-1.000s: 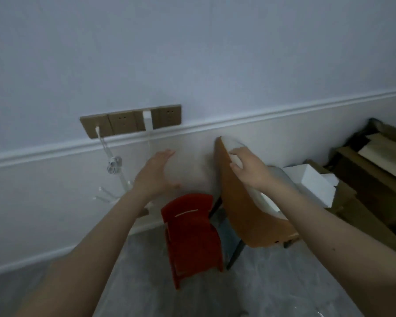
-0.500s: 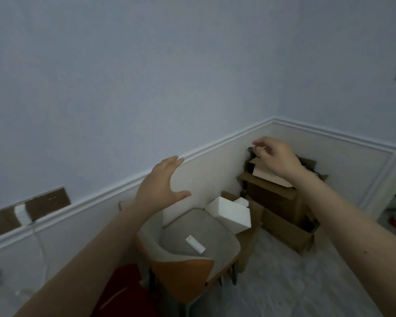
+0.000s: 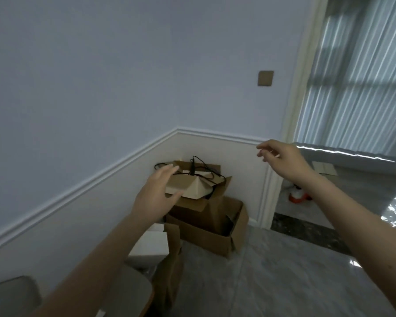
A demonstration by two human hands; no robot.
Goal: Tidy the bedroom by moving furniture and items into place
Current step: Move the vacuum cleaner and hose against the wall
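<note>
Wall switch: we saw a brown plate [image 3: 265, 78] high on the right wall, near the door frame.
Curtains: pale pleated curtains [image 3: 361, 72] hung at the right edge.
Moulding: a white rail [image 3: 82, 183] ran along both walls.
Floor: grey marble-patterned tiles [image 3: 284, 277] looked glossy.

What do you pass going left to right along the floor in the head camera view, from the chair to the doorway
Chair → white box → open cardboard box in the corner → red and white object past the door frame.
</note>
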